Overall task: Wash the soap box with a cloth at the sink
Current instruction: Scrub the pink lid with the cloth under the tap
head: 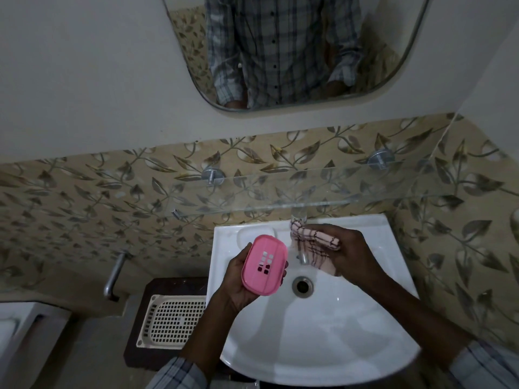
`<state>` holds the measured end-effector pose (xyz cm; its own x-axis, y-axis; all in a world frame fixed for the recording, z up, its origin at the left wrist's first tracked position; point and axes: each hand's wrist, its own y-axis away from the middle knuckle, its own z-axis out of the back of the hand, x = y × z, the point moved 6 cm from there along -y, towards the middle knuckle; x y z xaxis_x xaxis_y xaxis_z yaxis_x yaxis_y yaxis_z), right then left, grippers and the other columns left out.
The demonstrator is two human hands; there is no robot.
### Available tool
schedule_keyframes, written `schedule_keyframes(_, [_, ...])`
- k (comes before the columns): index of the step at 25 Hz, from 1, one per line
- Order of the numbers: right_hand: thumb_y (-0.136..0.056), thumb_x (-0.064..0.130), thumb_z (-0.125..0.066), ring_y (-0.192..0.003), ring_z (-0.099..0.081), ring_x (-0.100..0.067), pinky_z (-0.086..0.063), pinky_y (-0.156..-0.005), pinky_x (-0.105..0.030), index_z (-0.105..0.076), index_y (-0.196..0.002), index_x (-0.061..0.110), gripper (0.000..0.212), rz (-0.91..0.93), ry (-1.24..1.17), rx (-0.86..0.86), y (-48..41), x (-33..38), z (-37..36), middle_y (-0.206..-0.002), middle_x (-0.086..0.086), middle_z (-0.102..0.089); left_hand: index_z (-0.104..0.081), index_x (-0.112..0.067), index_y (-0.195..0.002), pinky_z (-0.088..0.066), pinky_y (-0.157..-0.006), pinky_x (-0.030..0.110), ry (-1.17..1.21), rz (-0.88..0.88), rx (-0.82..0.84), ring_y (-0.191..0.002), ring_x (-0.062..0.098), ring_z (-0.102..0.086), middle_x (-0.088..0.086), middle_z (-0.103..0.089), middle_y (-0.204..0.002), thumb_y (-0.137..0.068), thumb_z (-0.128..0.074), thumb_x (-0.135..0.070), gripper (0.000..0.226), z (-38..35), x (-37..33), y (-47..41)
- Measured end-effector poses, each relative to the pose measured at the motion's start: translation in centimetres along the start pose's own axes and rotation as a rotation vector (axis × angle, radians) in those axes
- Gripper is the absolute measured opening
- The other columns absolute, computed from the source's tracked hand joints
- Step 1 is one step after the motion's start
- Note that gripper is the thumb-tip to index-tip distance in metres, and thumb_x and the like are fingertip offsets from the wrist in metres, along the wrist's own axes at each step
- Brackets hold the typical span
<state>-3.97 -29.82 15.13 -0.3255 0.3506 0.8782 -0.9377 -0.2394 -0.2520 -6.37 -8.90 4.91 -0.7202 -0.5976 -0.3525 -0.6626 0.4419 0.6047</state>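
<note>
over the white sink (323, 346), the left hand (241, 287) grips a pink soap box (264, 265) by its edges, and beyond it the right hand (345, 254) clutches a checked cloth (311, 245) under the tap (302, 255).

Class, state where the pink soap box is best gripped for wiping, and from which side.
Grip the soap box across its long edges, from underneath, as the left hand does: its narrow width fits between thumb and fingers, leaving the slotted face free for the cloth.
</note>
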Motion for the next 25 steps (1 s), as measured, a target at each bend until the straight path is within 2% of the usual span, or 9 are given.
schedule_keyframes(4, [-0.085, -0.010, -0.065, -0.138, -0.046, -0.024, -0.040, -0.113, -0.040, -0.063, -0.130, 0.005, 0.048, 0.644, 0.443, 0.339, 4.1, 3.0, -7.3, -0.141, -0.013, -0.056, -0.068, 0.004, -0.117, -0.053, -0.086, 0.041, -0.044, 0.053, 0.033, -0.096, 0.034, -0.064, 0.023, -0.064, -0.115, -0.089, -0.053, -0.045, 0.059, -1.7, 0.5, -0.5])
schedule_keyframes(7, [-0.088, -0.005, -0.064, -0.134, -0.050, -0.027, -0.043, -0.111, -0.041, -0.065, -0.127, 0.007, 0.041, 0.726, 0.531, 0.352, 4.1, 2.3, -8.5, -0.138, -0.015, -0.059, -0.067, 0.003, -0.118, -0.058, -0.084, 0.039, -0.080, 0.036, 0.012, -0.095, 0.033, -0.068, 0.022, -0.066, -0.111, -0.096, -0.048, -0.045, 0.056, -2.3, 0.6, -0.7])
schedule_keyframes(9, [-0.086, -0.007, -0.048, -0.123, -0.060, -0.029, -0.049, -0.104, -0.039, -0.070, -0.121, 0.007, 0.043, 0.631, 0.498, 0.166, 2.5, 2.5, -7.4, -0.129, -0.015, -0.065, -0.069, 0.001, -0.117, -0.058, -0.085, 0.038, -0.066, -0.005, 0.038, -0.096, 0.029, -0.067, 0.019, -0.064, -0.114, -0.093, -0.052, -0.038, 0.048, -3.1, 0.2, -0.5])
schedule_keyframes(11, [-0.081, -0.004, -0.053, -0.112, -0.067, -0.031, -0.057, -0.092, -0.040, -0.072, -0.116, 0.006, 0.041, 0.482, 0.596, 0.043, 1.2, 2.6, -7.6, -0.120, -0.016, -0.070, -0.072, -0.003, -0.113, -0.059, -0.082, 0.037, -0.072, -0.100, 0.000, -0.092, 0.027, -0.071, 0.016, -0.071, -0.109, -0.092, -0.050, -0.037, 0.046, -3.0, -0.2, -0.8])
schedule_keyframes(14, [-0.076, 0.001, -0.070, -0.101, -0.067, -0.032, -0.056, -0.069, -0.029, -0.069, -0.112, 0.008, 0.036, -0.069, 0.656, 0.022, -1.0, 0.8, -7.5, -0.105, -0.011, -0.070, -0.066, -0.011, -0.119, -0.057, -0.082, 0.041, -0.171, -0.207, -0.119, -0.089, 0.028, -0.072, 0.015, -0.075, -0.104, -0.100, -0.040, -0.045, 0.047, -1.9, -0.2, -1.4])
schedule_keyframes(16, [-0.085, 0.009, -0.063, -0.094, -0.069, -0.029, -0.044, -0.065, -0.018, -0.070, -0.103, 0.009, 0.020, -0.403, 0.428, -0.052, -2.2, -0.8, -5.1, -0.092, -0.008, -0.070, -0.065, -0.012, -0.121, -0.056, -0.083, 0.044, -0.195, -0.249, -0.178, -0.093, 0.031, -0.069, 0.017, -0.074, -0.104, -0.099, -0.041, -0.049, 0.049, -1.3, -0.3, -1.6])
schedule_keyframes(21, [-0.088, 0.010, -0.064, -0.101, -0.063, -0.024, -0.054, -0.080, -0.032, -0.060, -0.127, 0.014, 0.040, -0.175, 0.519, 0.080, -1.5, 1.1, -6.9, -0.118, -0.007, -0.060, -0.062, -0.014, -0.126, -0.059, -0.078, 0.040, -0.236, -0.321, -0.191, -0.101, 0.030, -0.070, 0.014, -0.075, -0.109, -0.099, -0.039, -0.052, 0.052, -2.0, -0.6, -1.9])
schedule_keyframes(23, [-0.093, 0.016, -0.061, -0.100, -0.065, -0.027, -0.054, -0.081, -0.032, -0.063, -0.118, 0.008, 0.026, -0.406, 0.465, -0.008, -1.2, 0.0, -7.3, -0.112, -0.011, -0.064, -0.061, -0.014, -0.126, -0.061, -0.076, 0.040, -0.255, -0.363, -0.213, -0.100, 0.030, -0.073, 0.015, -0.075, -0.110, -0.094, -0.044, -0.055, 0.055, -2.3, -0.1, -2.3])
schedule_keyframes(25, [-0.093, 0.018, -0.060, -0.088, -0.068, -0.028, -0.052, -0.069, -0.027, -0.066, -0.099, 0.004, 0.017, -0.634, 0.367, -0.009, -1.2, -1.0, -7.6, -0.095, -0.013, -0.069, -0.060, -0.013, -0.126, -0.061, -0.076, 0.039, -0.273, -0.437, -0.272, -0.098, 0.030, -0.073, 0.016, -0.075, -0.108, -0.087, -0.050, -0.057, 0.060, -1.7, -0.1, -2.5])
